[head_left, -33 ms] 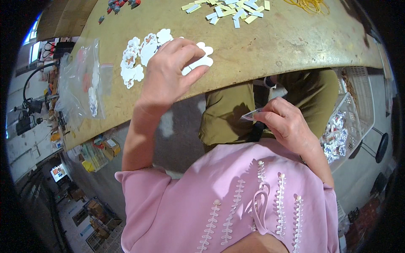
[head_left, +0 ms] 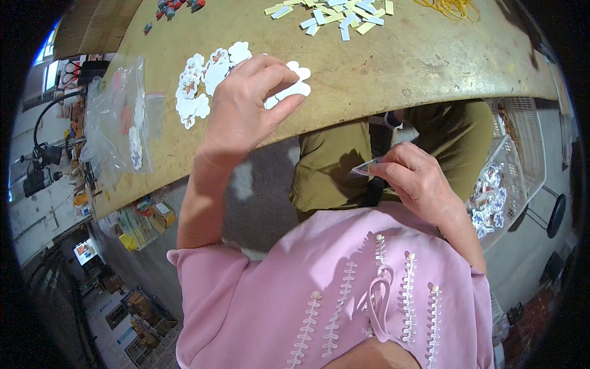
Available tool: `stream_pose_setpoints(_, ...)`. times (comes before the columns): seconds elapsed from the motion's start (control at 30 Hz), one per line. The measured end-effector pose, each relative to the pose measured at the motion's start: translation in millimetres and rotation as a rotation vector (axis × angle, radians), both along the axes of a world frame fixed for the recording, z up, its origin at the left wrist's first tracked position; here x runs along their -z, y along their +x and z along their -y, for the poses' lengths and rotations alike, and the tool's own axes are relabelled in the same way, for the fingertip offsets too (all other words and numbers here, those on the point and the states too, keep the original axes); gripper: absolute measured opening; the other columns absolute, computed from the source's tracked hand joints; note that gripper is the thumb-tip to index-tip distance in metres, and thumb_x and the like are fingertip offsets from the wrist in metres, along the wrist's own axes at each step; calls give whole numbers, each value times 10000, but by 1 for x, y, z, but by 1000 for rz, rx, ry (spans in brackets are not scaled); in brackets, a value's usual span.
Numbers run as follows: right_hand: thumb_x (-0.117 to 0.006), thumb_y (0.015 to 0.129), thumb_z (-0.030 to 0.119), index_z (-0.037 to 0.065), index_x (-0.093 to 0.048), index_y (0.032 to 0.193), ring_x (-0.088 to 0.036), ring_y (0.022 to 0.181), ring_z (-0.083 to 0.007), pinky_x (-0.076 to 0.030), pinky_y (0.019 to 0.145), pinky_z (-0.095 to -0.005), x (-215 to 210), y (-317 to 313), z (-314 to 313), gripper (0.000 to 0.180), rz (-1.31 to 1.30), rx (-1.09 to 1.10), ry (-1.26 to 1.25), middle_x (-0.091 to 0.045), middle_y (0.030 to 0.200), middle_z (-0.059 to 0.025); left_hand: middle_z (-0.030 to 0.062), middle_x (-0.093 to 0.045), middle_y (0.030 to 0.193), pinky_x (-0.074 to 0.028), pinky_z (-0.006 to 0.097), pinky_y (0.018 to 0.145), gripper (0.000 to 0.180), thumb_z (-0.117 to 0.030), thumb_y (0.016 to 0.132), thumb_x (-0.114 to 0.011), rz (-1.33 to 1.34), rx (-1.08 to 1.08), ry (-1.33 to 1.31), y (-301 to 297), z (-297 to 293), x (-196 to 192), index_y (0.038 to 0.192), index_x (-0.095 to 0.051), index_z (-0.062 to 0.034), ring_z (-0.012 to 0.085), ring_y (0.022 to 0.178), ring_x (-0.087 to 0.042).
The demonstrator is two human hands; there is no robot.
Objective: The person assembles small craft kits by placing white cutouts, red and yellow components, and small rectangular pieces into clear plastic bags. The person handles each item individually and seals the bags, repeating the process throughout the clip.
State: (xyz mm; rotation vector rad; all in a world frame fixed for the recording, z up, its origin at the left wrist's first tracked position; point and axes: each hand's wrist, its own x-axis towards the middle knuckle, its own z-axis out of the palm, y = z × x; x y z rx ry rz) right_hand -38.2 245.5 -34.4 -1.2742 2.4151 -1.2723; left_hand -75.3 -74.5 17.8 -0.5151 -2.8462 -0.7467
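Head view: left hand [head_left: 249, 101] over cutouts [head_left: 192, 104], right hand [head_left: 413, 179] outside table edge [head_left: 344, 122].

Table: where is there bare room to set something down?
Widest: the table right of the left hand, bordered by strips, cord and near edge. A smaller patch lies between the red pieces and cutouts. Crowded: among the cutouts by that hand, and under the bag on the left.

Head view: one wide fisheye, head-worn, upright, looks steeply down at close range over pink blouse [head_left: 264, 295], left hand [head_left: 249, 98] and right hand [head_left: 413, 177], tabletop [head_left: 393, 71] spanning the upper part, straight edges bowing rimward.
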Motion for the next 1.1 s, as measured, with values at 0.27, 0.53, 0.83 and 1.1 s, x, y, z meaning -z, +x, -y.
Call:
stream_pose_setpoints(0.27, -754, 791, -42, 19, -735, 1034, -641, 857, -305, -544, 726, -397, 2, 1, 0, 252, 2, 15, -11, -625, 947, -112, 96, -738, 899, -598, 355, 715, 115, -80, 868, -800, 128, -131, 108, 2, -5, -3, 966, -753, -42, 275, 792, -735)
stream_pose_setpoints(0.53, -708, 759, -26, 22, -695, 996, -667, 957, -320, -537, 798, -419, -14, -7, 8, 243, -190, 159, -69, -672, 1033, -117, 104, -757, 925, -584, 357, 680, 146, 10, 847, -797, -492, -190, -69, 13, -19, 4, 960, -735, -57, 282, 772, -727)
stream_pose_setpoints(0.83, -732, 784, -16, 22, -706, 1012, -667, 991, -337, -541, 829, -424, -26, -15, 26, 232, -135, 103, -97, -672, 1074, -133, 72, -765, 883, -550, 290, 619, 153, 28, 917, -778, -51, -220, 588, 65, -71, -6, 1041, -728, -46, 145, 701, -704)
stream_pose_setpoints(1.1, -723, 776, -70, 8, -715, 1037, -670, 993, -329, -571, 817, -395, -27, -11, 26, 272, -28, 74, -127, -676, 1097, -141, 110, -736, 920, -555, 369, 689, 312, 97, 830, -780, -59, 137, 360, 68, -54, -5, 1095, -696, -43, 301, 779, -706)
